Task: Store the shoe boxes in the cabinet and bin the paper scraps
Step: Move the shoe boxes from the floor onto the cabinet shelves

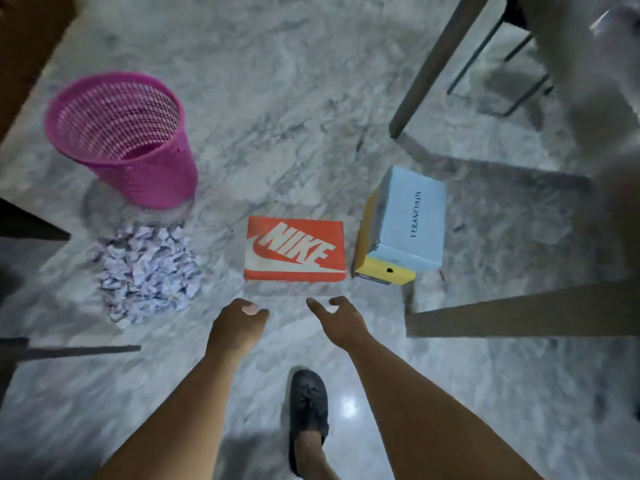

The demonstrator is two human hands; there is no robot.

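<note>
Hands (291,317) empty (fingertips blurred)

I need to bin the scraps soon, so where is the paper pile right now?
In the head view the paper scraps lie on the floor at the left, just in front of the pink basket and left of the orange shoe box.

- An orange shoe box (295,250) with a white NIKE logo is lying flat and closed on the marble floor (263,109).
- A pale blue-lidded box (408,220) (its lid reads VERANEVADA) is sitting just to its right, stacked on a yellow box (384,270).
- A heap of crumpled white paper scraps (147,270) is lying to the orange box's left.
- A pink mesh bin (126,138) is standing upright just beyond the scraps.
</note>
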